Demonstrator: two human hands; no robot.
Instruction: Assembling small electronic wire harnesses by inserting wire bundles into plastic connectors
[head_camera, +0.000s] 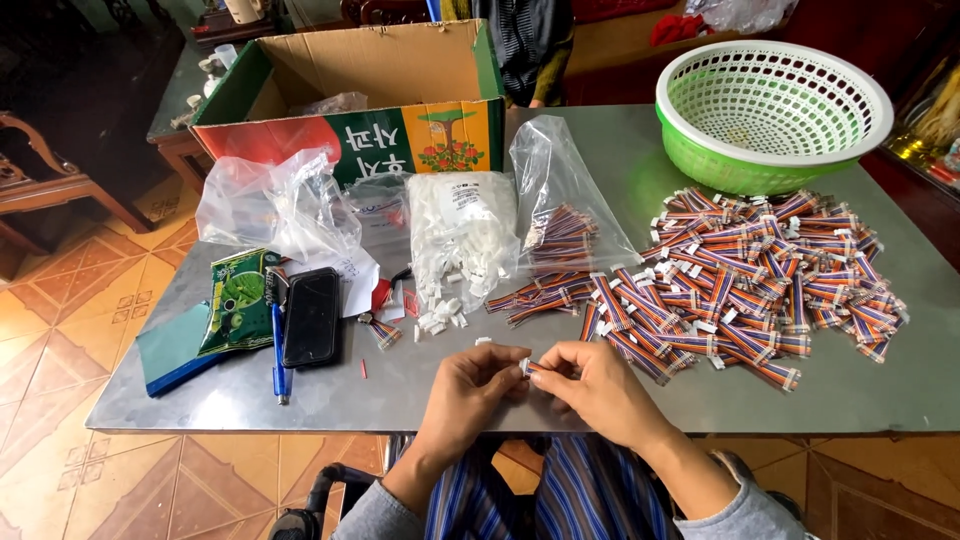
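My left hand (470, 388) and my right hand (597, 388) meet at the near edge of a grey metal table (400, 385). Between their fingertips is a short multicoloured ribbon cable (535, 369) with a small white connector (523, 364) at its left end. The left fingers pinch the connector; the right fingers grip the cable. Just beyond my right hand spreads a large pile of similar ribbon cables (745, 278). A clear bag of white connectors (462, 235) lies ahead of my left hand, with loose connectors (440, 316) spilled before it.
A green plastic basket (772, 112) stands at the far right, an open cardboard box (370, 95) at the far left. Clear bags (275, 205), a black phone (311, 316), a blue pen (280, 350), a green packet (238, 300) and a teal booklet (172, 348) lie left.
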